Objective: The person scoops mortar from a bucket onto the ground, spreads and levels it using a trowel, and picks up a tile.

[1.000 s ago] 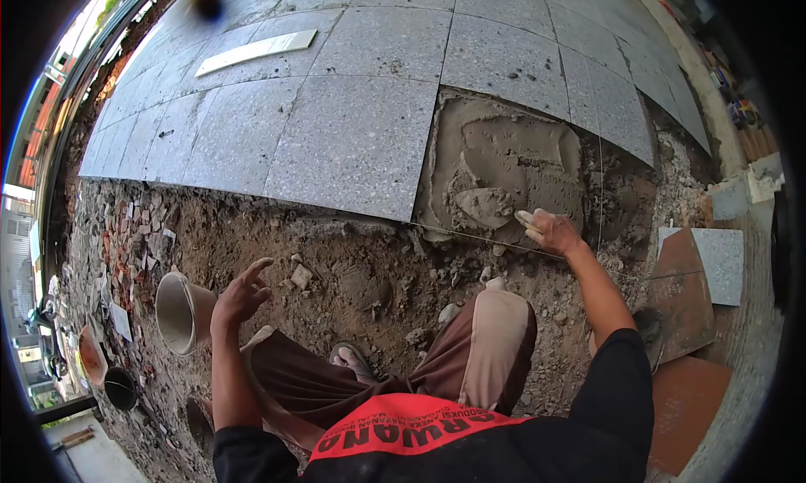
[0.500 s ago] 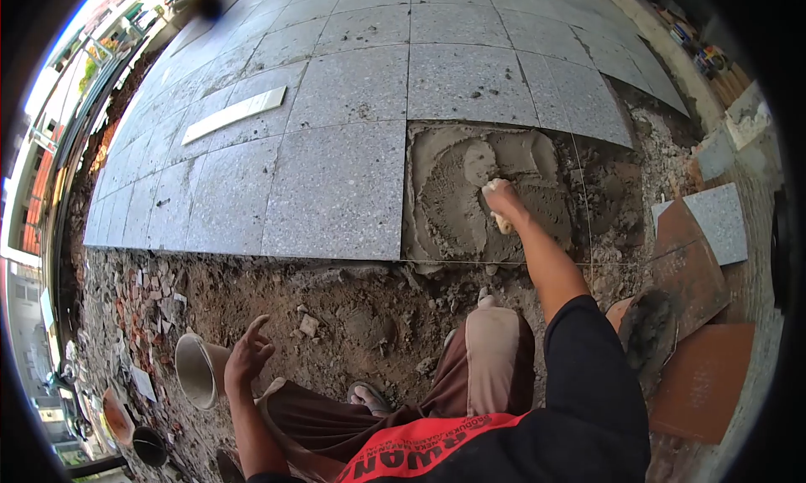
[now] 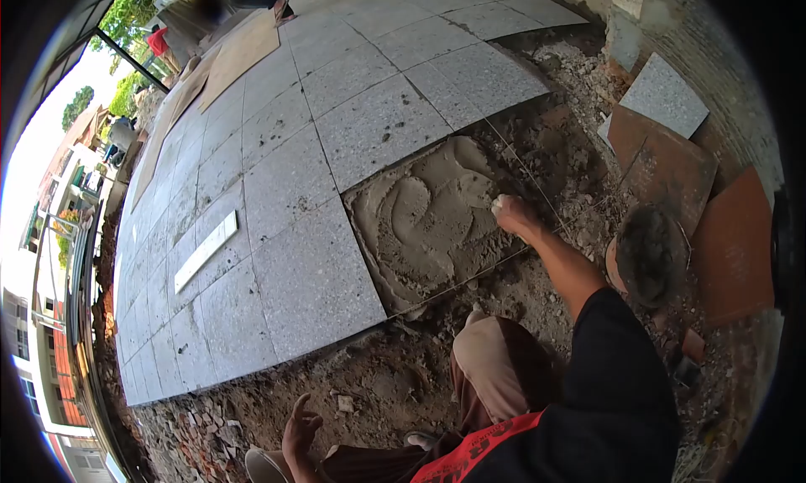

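My right hand (image 3: 515, 215) is closed around the handle of a trowel, over the right edge of a bed of wet grey mortar (image 3: 420, 223). The trowel's mortar-coated blade (image 3: 477, 187) blends into the mortar, so its outline is hard to make out. Curved ridges and smears mark the bed's surface. A string line (image 3: 470, 279) runs along its near edge, and speckled grey floor tiles (image 3: 311, 269) border it on the left and far sides. Low beside my knee, my left hand (image 3: 300, 428) hangs over rubble with fingers apart, holding nothing.
A bucket of dark mortar (image 3: 651, 256) stands at the right, near brown boards (image 3: 735, 248) and a loose speckled tile (image 3: 666, 95). A pale strip (image 3: 206, 252) lies on the tiles. Another bucket (image 3: 267, 466) is partly hidden by my left hand. People (image 3: 159, 45) are at the back.
My view has turned and tilted, bringing people at the back into sight. My right hand has moved with the trowel to the bed's right edge. My left hand remains empty.
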Tool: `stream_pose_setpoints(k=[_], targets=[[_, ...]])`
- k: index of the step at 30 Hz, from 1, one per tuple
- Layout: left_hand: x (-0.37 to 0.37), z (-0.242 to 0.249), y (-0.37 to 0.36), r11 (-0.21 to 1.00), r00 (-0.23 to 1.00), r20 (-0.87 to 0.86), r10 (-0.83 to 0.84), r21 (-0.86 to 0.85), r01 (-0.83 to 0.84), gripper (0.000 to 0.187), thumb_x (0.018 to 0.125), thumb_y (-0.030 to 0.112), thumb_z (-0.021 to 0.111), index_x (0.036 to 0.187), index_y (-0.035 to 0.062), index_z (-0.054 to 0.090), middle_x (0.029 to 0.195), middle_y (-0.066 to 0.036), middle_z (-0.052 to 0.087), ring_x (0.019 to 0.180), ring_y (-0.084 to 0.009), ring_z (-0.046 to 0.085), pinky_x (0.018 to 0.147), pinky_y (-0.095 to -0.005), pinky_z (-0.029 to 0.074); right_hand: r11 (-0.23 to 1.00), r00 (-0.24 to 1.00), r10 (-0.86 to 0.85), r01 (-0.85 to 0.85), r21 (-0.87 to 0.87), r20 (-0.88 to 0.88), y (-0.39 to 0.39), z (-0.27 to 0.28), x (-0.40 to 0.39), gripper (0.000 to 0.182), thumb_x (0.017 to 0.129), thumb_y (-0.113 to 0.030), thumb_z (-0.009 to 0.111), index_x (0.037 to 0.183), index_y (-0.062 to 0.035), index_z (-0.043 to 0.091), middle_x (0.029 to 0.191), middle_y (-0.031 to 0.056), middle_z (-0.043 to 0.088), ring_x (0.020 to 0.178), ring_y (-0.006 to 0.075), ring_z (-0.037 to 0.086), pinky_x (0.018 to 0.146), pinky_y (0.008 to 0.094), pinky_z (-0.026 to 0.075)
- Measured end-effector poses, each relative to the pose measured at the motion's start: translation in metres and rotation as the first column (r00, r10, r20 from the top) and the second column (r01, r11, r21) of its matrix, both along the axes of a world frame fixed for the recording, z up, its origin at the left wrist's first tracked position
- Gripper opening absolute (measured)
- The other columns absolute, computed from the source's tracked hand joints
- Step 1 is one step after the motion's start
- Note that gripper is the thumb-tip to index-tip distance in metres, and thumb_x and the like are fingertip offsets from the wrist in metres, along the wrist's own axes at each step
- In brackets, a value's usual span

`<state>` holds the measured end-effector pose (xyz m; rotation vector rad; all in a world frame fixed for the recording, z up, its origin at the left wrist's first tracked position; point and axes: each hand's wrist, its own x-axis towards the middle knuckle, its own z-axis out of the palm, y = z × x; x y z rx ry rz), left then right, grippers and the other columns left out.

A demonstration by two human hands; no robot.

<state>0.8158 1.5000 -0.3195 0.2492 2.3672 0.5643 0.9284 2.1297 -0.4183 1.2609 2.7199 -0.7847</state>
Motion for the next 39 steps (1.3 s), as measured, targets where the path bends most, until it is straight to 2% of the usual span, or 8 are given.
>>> stream_pose_setpoints(k=[3,12,14,19,26,29,32,39], targets=[[-0.002,-0.004,0.003,1.0,1.0,0.023,0.017,-0.007,-0.017,0.065,0.075,0.009,0.063,0.133,0.0169,0.034,0.092,-0.012,0.062,0.078,-0.0196,0.062,0.066,-0.0322,0.049,0.912,0.918,-0.381,0.353,-0.21,-0.113,-0.008,0.004,0.004,0.049,0.088,-0.028,0.045,0.128,-0.0012,0.038,0.118,0.0185,0.053,0.097,0.0301,0.059,0.081,0.0394,0.046],[0.001,-0.002,-0.001,0.997,0.999,0.027,0.047,-0.07,-0.045,0.069,0.074,0.013,0.065,0.134,0.0207,0.032,0.095,-0.011,0.061,0.076,-0.0195,0.06,0.061,-0.0321,0.048,0.757,0.97,-0.147,-0.014,-0.654,-0.191,-0.049,-0.02,-0.094,0.046,0.088,-0.027,0.041,0.122,0.0037,0.041,0.111,0.0176,0.055,0.077,0.0279,0.063,0.062,0.037,0.051],[0.002,0.001,0.005,0.997,0.999,0.009,0.041,-0.068,-0.04,0.069,0.074,0.017,0.065,0.134,0.0222,0.032,0.096,-0.011,0.061,0.08,-0.0213,0.06,0.064,-0.0334,0.048,0.877,0.947,0.151,-0.261,-0.403,-0.284,-0.066,-0.066,-0.122,0.04,0.087,-0.026,0.042,0.114,0.004,0.047,0.106,0.0206,0.056,0.074,0.0297,0.063,0.059,0.0371,0.051],[0.002,0.007,0.017,0.994,0.992,-0.113,-0.064,-0.092,0.054,0.071,0.074,0.015,0.065,0.135,0.0235,0.031,0.098,-0.012,0.06,0.083,-0.0226,0.06,0.07,-0.0357,0.048,0.775,0.884,0.446,-0.46,-0.433,-0.141,-0.11,-0.016,-0.092,0.032,0.084,-0.023,0.047,0.101,0.0031,0.053,0.088,0.0177,0.061,0.063,0.0308,0.062,0.057,0.0384,0.05],[-0.007,0.003,0.026,0.999,0.997,-0.063,-0.051,0.003,0.051,0.073,0.073,0.013,0.065,0.136,0.0248,0.03,0.095,-0.012,0.06,0.084,-0.0222,0.06,0.072,-0.0358,0.048,0.687,0.813,0.555,-0.566,-0.455,-0.174,-0.119,-0.009,-0.019,0.044,0.082,-0.029,0.055,0.119,-0.0052,0.05,0.095,0.0153,0.062,0.06,0.0192,0.059,0.06,0.0345,0.047],[-0.01,0.005,0.04,0.997,0.995,-0.076,-0.07,0.036,0.073,0.071,0.074,0.015,0.065,0.135,0.0249,0.03,0.094,-0.012,0.06,0.087,-0.0226,0.06,0.072,-0.0355,0.048,0.613,0.701,0.712,-0.644,-0.458,-0.033,-0.114,0.006,-0.024,0.039,0.078,-0.026,0.058,0.113,-0.0079,0.055,0.103,0.0133,0.061,0.089,0.0284,0.06,0.076,0.037,0.047],[-0.006,0.009,0.045,0.994,0.994,-0.084,-0.069,0.079,0.076,0.07,0.075,0.015,0.066,0.135,0.0247,0.031,0.094,-0.012,0.06,0.086,-0.0228,0.061,0.071,-0.0351,0.048,0.515,0.481,0.854,-0.835,-0.194,0.201,-0.083,0.025,-0.028,0.037,0.075,-0.023,0.061,0.11,-0.014,0.058,0.103,0.009,0.062,0.092,0.029,0.059,0.077,0.0397,0.047],[-0.004,0.009,0.033,0.99,0.996,-0.086,-0.024,0.134,0.036,0.067,0.075,0.012,0.066,0.133,0.0237,0.034,0.094,-0.013,0.06,0.084,-0.022,0.062,0.07,-0.0344,0.049,0.799,0.612,0.464,-0.602,-0.003,0.64,0.019,0.076,0.035,0.035,0.071,-0.012,0.064,0.104,-0.0219,0.062,0.104,0.0038,0.062,0.096,0.0261,0.059,0.079,0.0427,0.047]])
